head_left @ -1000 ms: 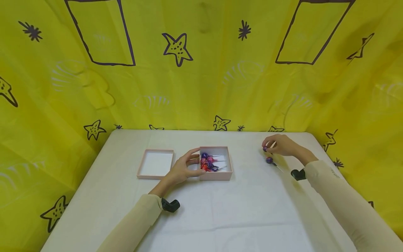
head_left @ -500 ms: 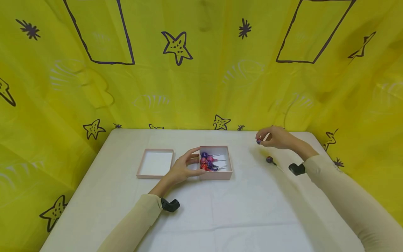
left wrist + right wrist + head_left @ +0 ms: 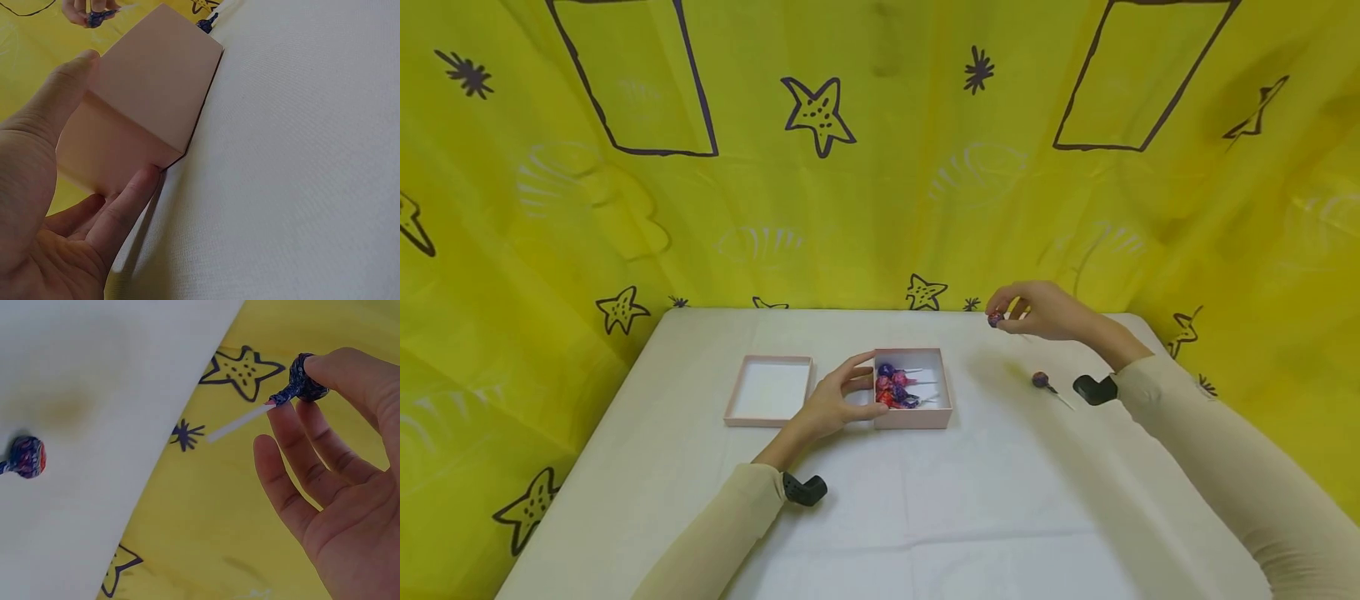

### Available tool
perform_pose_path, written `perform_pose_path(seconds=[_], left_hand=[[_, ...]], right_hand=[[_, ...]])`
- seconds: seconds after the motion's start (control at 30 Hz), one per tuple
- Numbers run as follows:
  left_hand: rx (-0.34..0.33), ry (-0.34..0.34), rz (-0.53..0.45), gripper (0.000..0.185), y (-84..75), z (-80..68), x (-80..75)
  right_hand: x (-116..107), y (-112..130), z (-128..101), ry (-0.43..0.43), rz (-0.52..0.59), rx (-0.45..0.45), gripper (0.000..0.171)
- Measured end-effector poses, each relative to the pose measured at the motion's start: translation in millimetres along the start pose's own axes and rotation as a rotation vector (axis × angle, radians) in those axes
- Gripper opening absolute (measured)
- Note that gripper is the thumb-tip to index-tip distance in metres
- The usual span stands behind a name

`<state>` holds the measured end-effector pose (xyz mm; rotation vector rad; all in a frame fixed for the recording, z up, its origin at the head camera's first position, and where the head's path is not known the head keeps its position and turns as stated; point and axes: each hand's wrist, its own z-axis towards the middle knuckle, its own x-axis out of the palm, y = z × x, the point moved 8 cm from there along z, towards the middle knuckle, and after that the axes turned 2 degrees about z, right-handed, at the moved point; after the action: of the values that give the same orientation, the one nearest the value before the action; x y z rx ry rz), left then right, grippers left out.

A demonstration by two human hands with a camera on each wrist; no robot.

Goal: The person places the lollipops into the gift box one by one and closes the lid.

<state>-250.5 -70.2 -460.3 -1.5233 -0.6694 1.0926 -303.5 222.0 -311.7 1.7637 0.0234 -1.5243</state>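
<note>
My left hand holds the left side of a small pink box, thumb at its front corner and fingers along the side wall. Several wrapped lollipops lie in the box, heads to the left and sticks pointing right. Up over the table's back right, my right hand pinches one dark-wrapped lollipop by its head between thumb and fingers. In the right wrist view its white stick points down and left. Another lollipop lies on the table below that hand, right of the box.
The shallow pink lid lies left of the box, white inside facing up. A white cloth covers the table. Behind it hangs a yellow curtain with star drawings. Each wrist carries a black device.
My right hand has lifted the lollipop and moved it left and toward the back, away from the one on the table. My left hand and the box have stayed in place.
</note>
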Motion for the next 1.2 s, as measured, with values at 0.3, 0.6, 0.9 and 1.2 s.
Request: perform_pose_path(seconds=[0.3, 0.6, 0.9, 1.2], left_hand=[[-0.018, -0.001, -0.001, 0.091, -1.6, -2.7, -0.2], [-0.008, 0.003, -0.012, 0.090, 0.7, -1.0, 0.0], [-0.011, 0.000, -0.015, 0.091, 0.2, -1.5, -0.5], [-0.018, -0.011, -0.007, 0.091, -0.2, -1.7, -1.3]], right_hand=[[5.4, 19.4, 10.8, 0.008, 0.013, -0.022, 0.020], [19.5, 34.5, 24.6, 0.034, 0.043, -0.052, 0.019], [38.7, 56.1, 40.2, 0.082, 0.063, -0.119, 0.018], [63.0, 71.1, 52.2, 0.162, 0.090, -0.138, 0.017]])
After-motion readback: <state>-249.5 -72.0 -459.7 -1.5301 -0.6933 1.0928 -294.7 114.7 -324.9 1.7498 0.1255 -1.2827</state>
